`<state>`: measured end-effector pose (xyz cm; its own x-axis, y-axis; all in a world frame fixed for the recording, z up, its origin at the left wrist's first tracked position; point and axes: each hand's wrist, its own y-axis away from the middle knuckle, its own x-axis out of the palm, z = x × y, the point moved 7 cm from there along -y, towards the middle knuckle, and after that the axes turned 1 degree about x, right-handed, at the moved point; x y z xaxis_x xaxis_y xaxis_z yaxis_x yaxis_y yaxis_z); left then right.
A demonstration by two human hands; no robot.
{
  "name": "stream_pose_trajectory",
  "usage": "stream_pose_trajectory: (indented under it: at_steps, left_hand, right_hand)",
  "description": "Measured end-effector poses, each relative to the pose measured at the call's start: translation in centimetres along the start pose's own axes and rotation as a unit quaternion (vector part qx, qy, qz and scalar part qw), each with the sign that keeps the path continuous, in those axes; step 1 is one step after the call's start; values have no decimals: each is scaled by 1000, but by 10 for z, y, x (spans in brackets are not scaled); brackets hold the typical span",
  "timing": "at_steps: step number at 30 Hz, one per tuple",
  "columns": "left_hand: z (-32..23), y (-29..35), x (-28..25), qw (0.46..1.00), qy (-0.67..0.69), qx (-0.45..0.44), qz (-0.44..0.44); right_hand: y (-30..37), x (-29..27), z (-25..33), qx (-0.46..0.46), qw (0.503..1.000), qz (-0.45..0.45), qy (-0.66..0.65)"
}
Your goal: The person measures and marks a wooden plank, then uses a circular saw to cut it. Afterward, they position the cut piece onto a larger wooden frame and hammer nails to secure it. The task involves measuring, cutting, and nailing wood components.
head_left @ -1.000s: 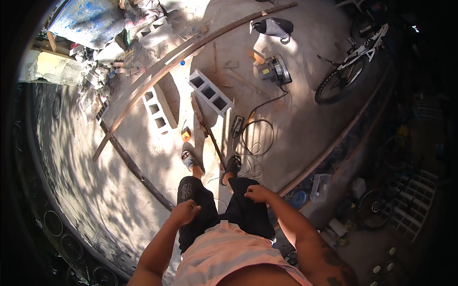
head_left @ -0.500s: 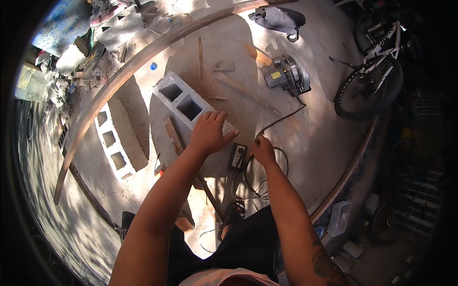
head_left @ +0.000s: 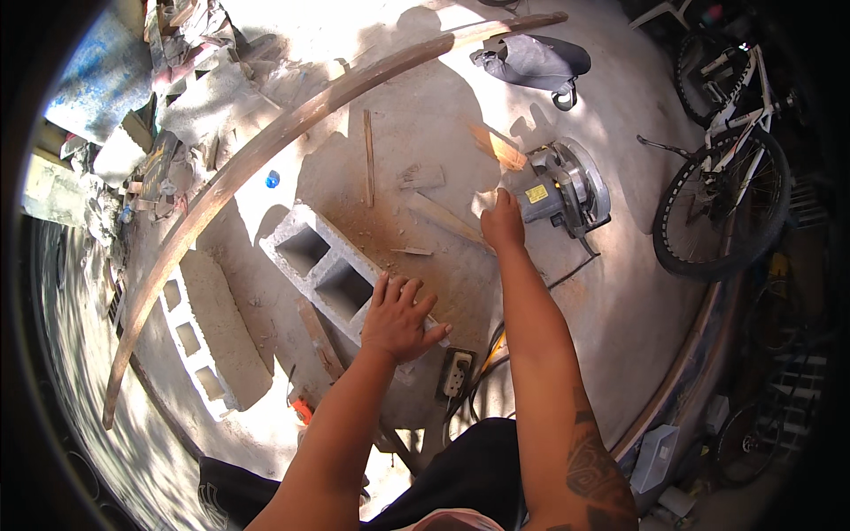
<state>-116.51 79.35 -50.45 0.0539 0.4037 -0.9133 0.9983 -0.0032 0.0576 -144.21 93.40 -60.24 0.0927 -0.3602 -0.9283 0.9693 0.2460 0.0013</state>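
My left hand [head_left: 400, 320] lies palm down on the near end of a grey concrete block [head_left: 312, 228], fingers spread over its edge. Two square hollows of that block face up. My right hand [head_left: 502, 221] is stretched forward, right beside the motor end of a circular saw [head_left: 551, 192]. Strong sunlight washes out its fingertips, so whether they touch or grip the saw cannot be made out. From the saw a dark cord runs back past my right forearm, toward a power strip [head_left: 456, 375] near my legs.
A second hollow block [head_left: 221, 332] lies at left. A long curved wooden strip [head_left: 292, 124] arcs across the far left. Wood scraps [head_left: 447, 221] litter the floor ahead. A grey bag [head_left: 536, 62] is at the far side, a bicycle [head_left: 722, 195] at right, rubble [head_left: 190, 97] at far left.
My right hand has left the cord near the power strip and moved forward to the saw. My left hand stays on the block. The whole view has shifted, with nearer things appearing lower.
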Motion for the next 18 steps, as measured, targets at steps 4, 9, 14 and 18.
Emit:
stream_pose_trajectory:
  at_steps: [4, 9, 14, 18]
  left_hand:
    - [2, -1, 0, 999, -22, 15, -24]
    - [4, -2, 1, 999, -11, 16, -27]
    - [5, -6, -2, 999, 1, 14, -33]
    - [8, -1, -4, 1000, 11, 6, -8]
  right_hand:
    - [-58, 18, 12, 56, 998, 26, 8]
    - [-102, 38, 16, 37, 995, 39, 84]
    - [-138, 40, 0, 60, 983, 35, 168]
    - [-152, 45, -6, 87, 974, 117, 171]
